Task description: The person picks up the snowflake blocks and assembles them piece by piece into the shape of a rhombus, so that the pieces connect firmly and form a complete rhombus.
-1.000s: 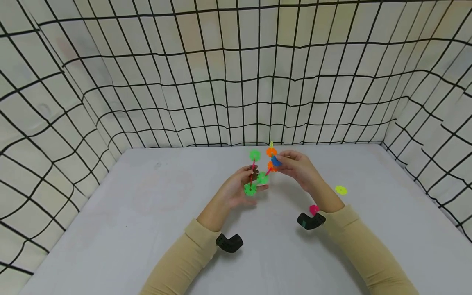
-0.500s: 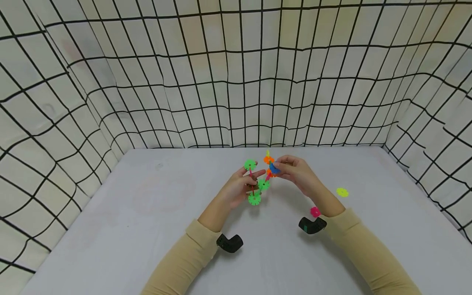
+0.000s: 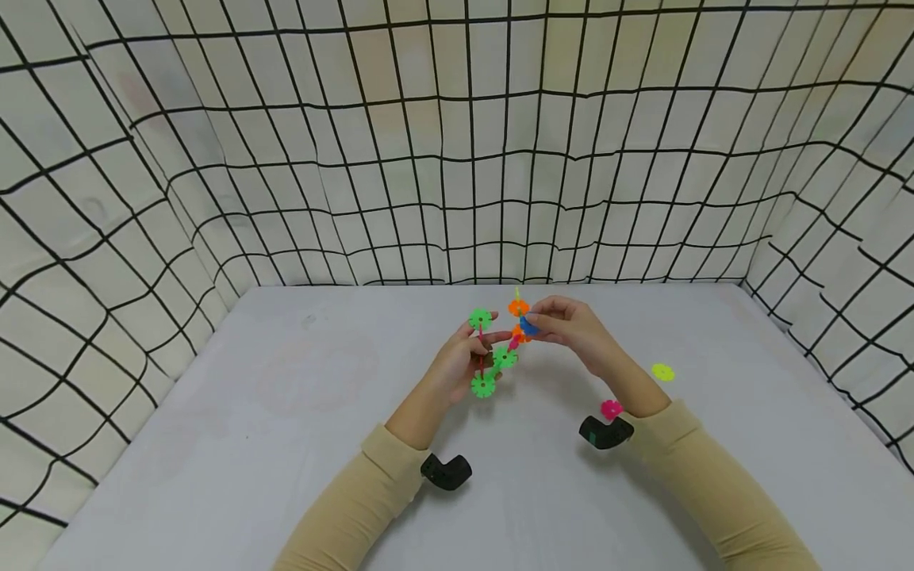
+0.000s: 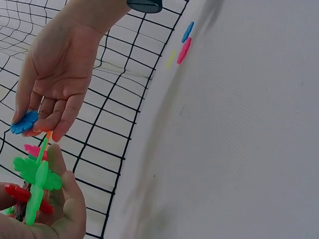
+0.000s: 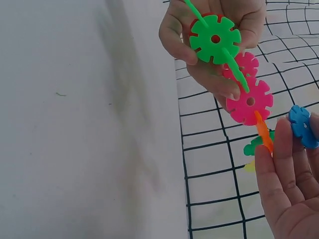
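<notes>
My left hand (image 3: 453,363) grips a chain of interlocked notched plastic discs, its thumb across the red disc (image 4: 30,196). Green discs (image 5: 215,39) stand near that hand in the chain. Pink discs (image 5: 250,101) follow, then orange discs (image 3: 519,308) and a yellow disc (image 3: 517,293) at the far tip. Between thumb and fingers, my right hand (image 3: 580,325) pinches a blue disc (image 5: 302,126) right beside the orange part. Its other fingertips lie close to the orange disc's edge in the right wrist view. Both hands are raised over the far part of the table.
On the white table (image 3: 286,444), a yellow disc (image 3: 663,372) and a pink disc (image 3: 611,409) lie near the right forearm. Another blue disc (image 4: 188,32) shows beside them in the left wrist view. Black netting (image 3: 471,182) over pale walls encloses the back and sides.
The left hand has turned the chain slightly, and its thumb now lies across the red disc. The chain's end and the right hand with the blue disc sit a little lower and further left.
</notes>
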`<state>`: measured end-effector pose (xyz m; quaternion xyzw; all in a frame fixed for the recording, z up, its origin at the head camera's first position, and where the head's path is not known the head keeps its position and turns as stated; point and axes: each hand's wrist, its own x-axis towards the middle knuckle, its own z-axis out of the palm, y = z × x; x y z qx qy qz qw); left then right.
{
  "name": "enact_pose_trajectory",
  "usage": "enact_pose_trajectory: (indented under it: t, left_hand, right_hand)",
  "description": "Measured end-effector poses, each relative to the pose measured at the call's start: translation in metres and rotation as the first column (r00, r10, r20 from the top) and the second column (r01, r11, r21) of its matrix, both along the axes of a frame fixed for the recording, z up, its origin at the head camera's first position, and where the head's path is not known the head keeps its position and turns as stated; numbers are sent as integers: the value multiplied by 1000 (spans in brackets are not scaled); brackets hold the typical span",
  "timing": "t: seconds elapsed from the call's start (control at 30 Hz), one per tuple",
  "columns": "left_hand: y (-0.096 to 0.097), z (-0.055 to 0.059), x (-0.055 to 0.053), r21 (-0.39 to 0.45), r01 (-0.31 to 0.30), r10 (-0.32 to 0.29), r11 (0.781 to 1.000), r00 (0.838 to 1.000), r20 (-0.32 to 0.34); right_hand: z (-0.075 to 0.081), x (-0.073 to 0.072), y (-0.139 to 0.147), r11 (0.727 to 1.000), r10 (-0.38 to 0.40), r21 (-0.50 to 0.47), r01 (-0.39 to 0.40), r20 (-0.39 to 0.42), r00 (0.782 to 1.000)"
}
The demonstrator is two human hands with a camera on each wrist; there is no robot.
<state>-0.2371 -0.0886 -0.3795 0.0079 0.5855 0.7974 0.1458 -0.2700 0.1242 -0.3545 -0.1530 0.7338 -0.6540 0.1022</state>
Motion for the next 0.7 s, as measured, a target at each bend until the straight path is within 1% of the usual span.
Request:
enact_pose_trajectory:
  t: [0.07, 0.17, 0.33, 0.43, 0.53, 0.63, 0.7]
  left_hand:
    - [1, 0, 0, 2, -14, 14, 1000, 1000, 9]
    - [2, 1, 1, -7, -27, 27, 1000, 1000, 12]
    - [2, 3, 3, -25, -21, 21, 999, 1000, 11]
    - [2, 3, 5, -25, -15, 15, 1000, 1000, 11]
    - [2, 4, 5, -32, -8, 9, 999, 1000, 5]
    - [3, 4, 6, -45, -6, 6, 999, 1000, -5]
    - [4, 3, 5, -49, -7, 7, 999, 1000, -10]
  right_hand:
    - [2, -1, 1, 1000, -8, 13, 8, -22, 1000]
    - [6, -2, 1, 1000, -27, -3, 27, -49, 998]
    - [15, -2, 0, 998, -61, -17, 59, -106, 993]
    - [18, -2, -5, 997, -67, 25, 72, -156, 985]
    - [19, -3, -10, 995, -52, 77, 69, -208, 977]
    - [17, -5, -15, 989, -32, 131, 69, -269, 962]
    - [15, -6, -17, 985, -33, 153, 83, -306, 951]
